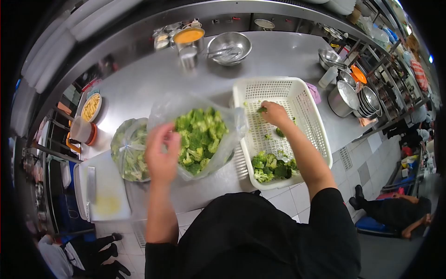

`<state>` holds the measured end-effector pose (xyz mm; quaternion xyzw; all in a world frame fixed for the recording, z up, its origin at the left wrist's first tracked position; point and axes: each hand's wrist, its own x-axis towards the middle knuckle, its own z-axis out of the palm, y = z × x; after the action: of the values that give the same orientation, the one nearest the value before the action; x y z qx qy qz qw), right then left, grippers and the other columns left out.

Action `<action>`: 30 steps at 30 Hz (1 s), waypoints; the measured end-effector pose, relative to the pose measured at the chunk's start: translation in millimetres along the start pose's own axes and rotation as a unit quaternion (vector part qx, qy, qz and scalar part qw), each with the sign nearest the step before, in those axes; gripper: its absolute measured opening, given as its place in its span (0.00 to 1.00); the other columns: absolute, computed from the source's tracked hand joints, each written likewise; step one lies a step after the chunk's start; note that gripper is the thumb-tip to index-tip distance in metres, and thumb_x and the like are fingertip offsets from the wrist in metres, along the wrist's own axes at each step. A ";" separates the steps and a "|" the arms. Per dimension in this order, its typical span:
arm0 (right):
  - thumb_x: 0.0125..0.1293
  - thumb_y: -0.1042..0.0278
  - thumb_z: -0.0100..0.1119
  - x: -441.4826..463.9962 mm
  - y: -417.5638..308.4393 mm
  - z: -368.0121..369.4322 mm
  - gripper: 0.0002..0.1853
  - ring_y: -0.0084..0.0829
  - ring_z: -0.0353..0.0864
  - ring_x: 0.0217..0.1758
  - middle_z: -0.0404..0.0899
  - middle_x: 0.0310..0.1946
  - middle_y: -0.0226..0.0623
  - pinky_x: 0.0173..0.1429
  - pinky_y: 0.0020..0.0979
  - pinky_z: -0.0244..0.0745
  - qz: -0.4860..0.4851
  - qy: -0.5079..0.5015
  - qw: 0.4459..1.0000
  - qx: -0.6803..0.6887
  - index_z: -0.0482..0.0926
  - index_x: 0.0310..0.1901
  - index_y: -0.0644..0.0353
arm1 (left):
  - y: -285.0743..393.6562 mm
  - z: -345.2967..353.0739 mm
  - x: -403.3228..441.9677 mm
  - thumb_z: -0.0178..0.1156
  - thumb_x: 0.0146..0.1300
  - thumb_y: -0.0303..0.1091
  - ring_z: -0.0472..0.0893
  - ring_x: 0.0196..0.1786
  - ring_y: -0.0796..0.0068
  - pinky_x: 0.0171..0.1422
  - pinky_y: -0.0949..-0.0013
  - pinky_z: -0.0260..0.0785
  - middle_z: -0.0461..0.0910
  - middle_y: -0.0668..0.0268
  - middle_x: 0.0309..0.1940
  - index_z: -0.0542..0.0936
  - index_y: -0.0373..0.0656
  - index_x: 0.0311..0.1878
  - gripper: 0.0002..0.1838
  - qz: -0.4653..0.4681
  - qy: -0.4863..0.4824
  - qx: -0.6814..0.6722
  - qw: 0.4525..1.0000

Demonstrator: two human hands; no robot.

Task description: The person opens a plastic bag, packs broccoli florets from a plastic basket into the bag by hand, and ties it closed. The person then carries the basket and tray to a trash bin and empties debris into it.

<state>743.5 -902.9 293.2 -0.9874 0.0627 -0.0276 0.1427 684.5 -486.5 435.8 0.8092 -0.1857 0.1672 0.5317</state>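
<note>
Head view, 12 o'clock pointing straight away from the wearer: the right hand point(274, 114) is positioned within the white basket point(306, 109), fingertips appearing pinched together on a small green floret point(261, 110), located between 10 and 11 o'clock from the basket's center. From this grip, the bagged broccoli point(202, 137) in the open bag point(238, 123) lies between 8 and 9 o'clock, beyond the basket's left wall; the broccoli pile point(273, 167) inside the basket lies at 6 o'clock, with loose florets point(279, 132) between grip and pile. Of the 2 hands, the left hand point(162, 149) is nearer to the bagged broccoli, at its 9 o'clock side; this hand is blurred, and whether its fingers are clamped on the bag's edge cannot be told. A tied bag point(131, 151) sits at 9 o'clock from the left hand. Orientation: the held floret projects from the fingertips toward about 9 o'clock, its long axis too small to confirm; the bag mouth faces upward, its contents elongated roughly from 1 to 7 o'clock; the basket's long axis runs roughly from 11 to 5 o'clock; the pile extends from 9 to 3 o'clock
</note>
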 end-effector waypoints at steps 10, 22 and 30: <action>0.58 0.66 0.61 -68.8 48.2 -2.0 0.17 0.50 0.82 0.48 0.81 0.45 0.46 0.52 0.44 0.77 0.054 -0.134 0.989 0.010 0.77 0.51 0.52 | -0.5 114.4 -71.5 0.67 0.61 0.43 0.66 0.72 0.48 0.74 0.50 0.60 0.65 0.51 0.72 0.73 0.48 0.69 0.32 0.203 -0.364 0.082 0.905; 0.64 0.55 0.67 -28.2 -209.2 -102.2 0.31 0.36 0.83 0.53 0.79 0.57 0.45 0.56 0.34 0.79 -0.202 -0.051 0.942 0.264 0.72 0.66 0.59 | 3.2 108.7 -83.9 0.68 0.58 0.40 0.68 0.70 0.50 0.72 0.50 0.60 0.68 0.53 0.68 0.78 0.46 0.63 0.28 0.222 -0.346 0.092 0.907; 0.65 0.54 0.65 -70.4 -107.1 -150.2 0.30 0.43 0.83 0.56 0.78 0.60 0.47 0.59 0.39 0.77 -0.143 -0.042 0.955 0.255 0.73 0.65 0.58 | 23.5 99.3 -64.3 0.69 0.58 0.36 0.75 0.63 0.52 0.67 0.54 0.66 0.76 0.56 0.62 0.82 0.44 0.56 0.22 0.190 -0.264 0.033 0.945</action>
<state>675.3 -833.6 465.0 -0.9170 -0.0939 -0.0209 0.3872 624.3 -578.8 386.9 0.7910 -0.4642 0.0511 0.3952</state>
